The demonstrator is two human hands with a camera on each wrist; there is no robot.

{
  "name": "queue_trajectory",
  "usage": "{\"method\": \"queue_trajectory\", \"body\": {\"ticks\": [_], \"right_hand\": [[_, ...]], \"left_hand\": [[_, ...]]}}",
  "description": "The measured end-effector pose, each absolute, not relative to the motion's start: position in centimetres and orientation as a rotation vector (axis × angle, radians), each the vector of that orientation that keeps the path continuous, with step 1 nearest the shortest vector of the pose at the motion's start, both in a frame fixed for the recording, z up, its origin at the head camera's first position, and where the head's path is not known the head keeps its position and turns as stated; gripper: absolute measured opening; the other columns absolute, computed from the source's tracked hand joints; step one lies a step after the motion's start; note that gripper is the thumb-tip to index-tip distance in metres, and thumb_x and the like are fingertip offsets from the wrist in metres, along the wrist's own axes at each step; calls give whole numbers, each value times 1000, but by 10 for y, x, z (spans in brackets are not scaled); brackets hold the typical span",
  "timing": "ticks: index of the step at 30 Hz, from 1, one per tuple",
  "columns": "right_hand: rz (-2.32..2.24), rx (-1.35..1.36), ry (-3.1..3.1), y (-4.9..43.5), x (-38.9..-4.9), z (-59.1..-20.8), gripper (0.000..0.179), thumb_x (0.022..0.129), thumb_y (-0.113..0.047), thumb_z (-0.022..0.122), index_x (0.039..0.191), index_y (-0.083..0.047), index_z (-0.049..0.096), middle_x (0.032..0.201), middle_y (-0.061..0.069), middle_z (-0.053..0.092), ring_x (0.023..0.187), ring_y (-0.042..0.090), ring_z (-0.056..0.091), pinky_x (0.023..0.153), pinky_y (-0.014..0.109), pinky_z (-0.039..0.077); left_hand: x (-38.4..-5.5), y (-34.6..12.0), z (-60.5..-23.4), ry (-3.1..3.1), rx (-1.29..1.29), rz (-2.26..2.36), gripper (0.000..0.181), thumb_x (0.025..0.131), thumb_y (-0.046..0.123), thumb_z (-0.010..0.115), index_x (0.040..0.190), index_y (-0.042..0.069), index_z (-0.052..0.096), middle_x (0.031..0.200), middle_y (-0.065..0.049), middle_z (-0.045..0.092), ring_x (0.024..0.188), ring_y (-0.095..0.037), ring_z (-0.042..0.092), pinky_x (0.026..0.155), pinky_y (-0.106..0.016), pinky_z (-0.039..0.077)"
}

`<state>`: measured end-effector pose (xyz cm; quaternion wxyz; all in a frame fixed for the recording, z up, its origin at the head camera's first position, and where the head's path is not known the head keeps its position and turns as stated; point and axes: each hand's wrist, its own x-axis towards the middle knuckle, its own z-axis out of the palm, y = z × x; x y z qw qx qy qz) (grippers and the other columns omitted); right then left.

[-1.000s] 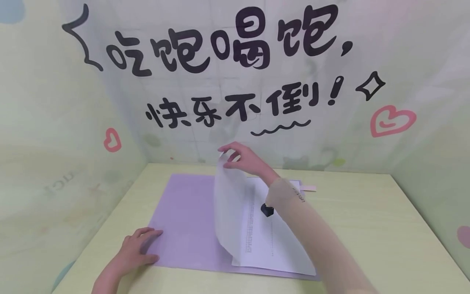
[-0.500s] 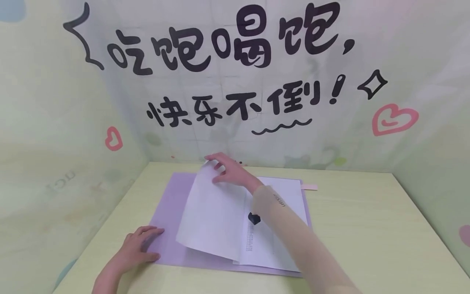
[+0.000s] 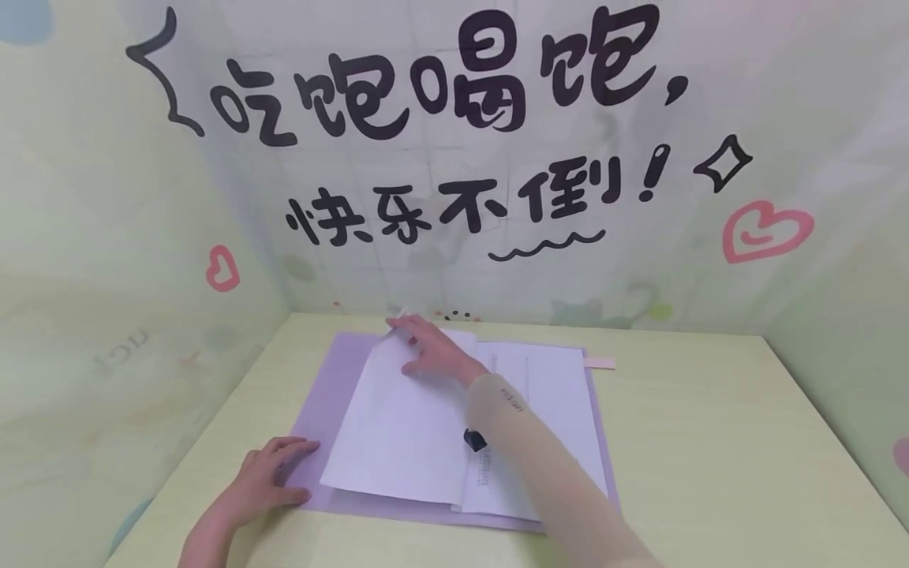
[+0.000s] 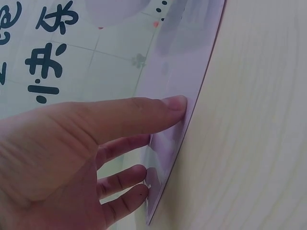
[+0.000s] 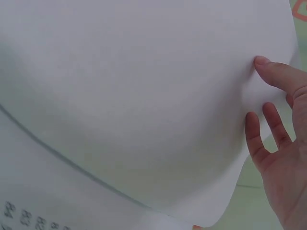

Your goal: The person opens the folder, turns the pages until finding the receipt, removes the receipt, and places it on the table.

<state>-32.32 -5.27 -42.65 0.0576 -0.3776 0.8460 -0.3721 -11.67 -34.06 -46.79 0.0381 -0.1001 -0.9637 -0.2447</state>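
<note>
A purple folder (image 3: 327, 394) lies spread on the table, a stack of printed white pages (image 3: 564, 402) in its right half. One white page (image 3: 394, 442) is turned over onto the left cover, its far corner still curling upward. My right hand (image 3: 433, 353) rests on this page near that corner, fingers stretched and apart. In the right wrist view the thumb (image 5: 261, 60) and other fingertips touch the bent sheet. My left hand (image 3: 261, 477) steadies the cover's near left corner. In the left wrist view its thumb (image 4: 175, 105) presses on the cover, with other fingertips at its side edge.
A pale pink tab (image 3: 600, 363) sticks out from the folder's far right side. The light wood table (image 3: 717, 442) is enclosed by a printed back wall (image 3: 469, 276) and side walls. A small black device (image 3: 474, 439) sits under my right wrist.
The page has swung from nearly upright over to the left and down onto the left cover. My right hand moved left and lower with it; my left hand stayed in place.
</note>
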Motion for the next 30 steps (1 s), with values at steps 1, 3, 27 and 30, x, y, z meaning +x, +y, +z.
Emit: {"method": "queue_trajectory", "body": {"ticks": [1, 3, 27, 30], "right_hand": [[-1113, -1147, 2575, -55, -322, -429, 85, 85, -10, 76, 155, -25, 31, 152, -1, 39, 120, 16, 52, 103, 29, 49], [-1078, -1138, 2596, -58, -320, -433, 85, 85, -10, 75, 155, -27, 31, 155, -2, 37, 122, 15, 52, 107, 30, 47], [-839, -1012, 2777, -67, -311, -455, 85, 83, -5, 72, 155, -25, 30, 161, 1, 32, 146, 28, 35, 113, 41, 45], [-827, -1011, 2777, -69, -310, -457, 86, 84, -4, 72, 155, -26, 30, 162, 1, 31, 147, 29, 34, 114, 41, 44]], "left_hand": [[-116, -341, -468, -2958, -303, -749, 64, 65, 24, 88, 123, 9, 65, 127, -16, 59, 105, -34, 48, 84, -36, 40], [-115, -342, -469, -2961, -295, -749, 64, 65, 24, 88, 124, 10, 65, 127, -16, 59, 106, -35, 47, 84, -36, 40], [-116, -340, -467, -2973, -301, -780, 63, 66, 24, 87, 124, 11, 65, 131, -15, 56, 107, -34, 46, 85, -36, 41], [-116, -340, -467, -2981, -292, -783, 64, 66, 23, 87, 125, 11, 65, 132, -15, 56, 107, -34, 45, 85, -36, 41]]}}
